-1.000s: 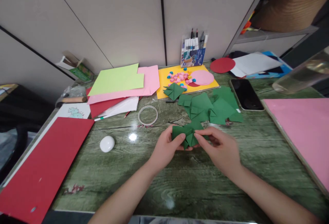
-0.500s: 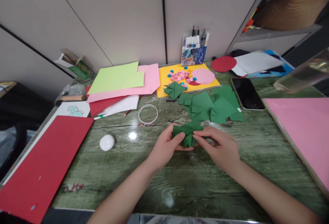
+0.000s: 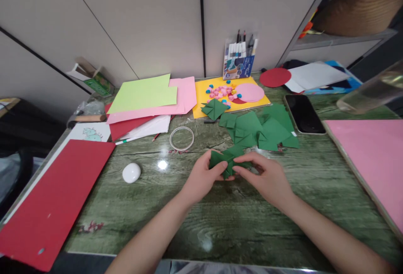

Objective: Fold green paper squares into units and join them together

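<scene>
A folded green paper piece (image 3: pixel 231 152), with several pointed flaps, is held just above the table's middle. My left hand (image 3: pixel 204 175) is closed on its left side, thumb on top and fingers underneath. At its right side, the thumb and forefinger of my right hand (image 3: pixel 267 177) pinch a flap near the centre; its other fingers are curled. Beyond my hands lie several folded green papers (image 3: pixel 247 127), overlapping one another. A separate green folded piece (image 3: pixel 214 109) rests on the front edge of the yellow sheet (image 3: pixel 200 110).
Left of my hands are a white rounded object (image 3: pixel 131 173), a pale ring (image 3: pixel 181 139) and a red sheet (image 3: pixel 59 198). Coloured papers (image 3: pixel 141 93) and a marker pack (image 3: pixel 239 62) stand along the back. A phone (image 3: pixel 304 114) and pink board (image 3: pixel 368 152) lie at right.
My right hand's fingertips have moved slightly left, further over the centre of the green paper. My left hand keeps its hold almost unchanged.
</scene>
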`<state>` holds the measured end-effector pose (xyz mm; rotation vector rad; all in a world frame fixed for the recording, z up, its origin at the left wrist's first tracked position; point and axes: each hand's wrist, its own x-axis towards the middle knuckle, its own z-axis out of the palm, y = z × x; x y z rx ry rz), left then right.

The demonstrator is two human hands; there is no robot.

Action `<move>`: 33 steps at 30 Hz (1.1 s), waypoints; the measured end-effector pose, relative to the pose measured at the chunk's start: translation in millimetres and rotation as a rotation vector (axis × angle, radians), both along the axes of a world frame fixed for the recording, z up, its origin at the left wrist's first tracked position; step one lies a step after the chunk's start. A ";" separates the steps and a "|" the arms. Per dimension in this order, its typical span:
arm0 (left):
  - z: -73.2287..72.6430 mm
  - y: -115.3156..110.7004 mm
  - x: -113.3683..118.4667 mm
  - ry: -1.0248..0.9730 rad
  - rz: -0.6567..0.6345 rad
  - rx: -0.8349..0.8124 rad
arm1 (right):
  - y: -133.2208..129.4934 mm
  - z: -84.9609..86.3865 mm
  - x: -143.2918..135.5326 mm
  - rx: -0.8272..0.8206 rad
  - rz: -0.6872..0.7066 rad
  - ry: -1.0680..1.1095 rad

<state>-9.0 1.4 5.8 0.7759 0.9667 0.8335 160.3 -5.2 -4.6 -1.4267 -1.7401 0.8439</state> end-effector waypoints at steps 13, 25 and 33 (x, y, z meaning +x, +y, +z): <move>1.7 -0.2 0.6 0.023 -0.014 -0.017 | -0.1 -2.1 -4.6 -0.105 -0.069 -0.039; 2.5 -0.4 3.6 -0.073 0.035 -0.106 | 5.0 4.2 -6.2 -0.260 -0.047 0.216; -1.5 0.4 2.9 -0.153 0.002 -0.179 | 6.3 3.9 -6.0 -0.271 -0.048 0.229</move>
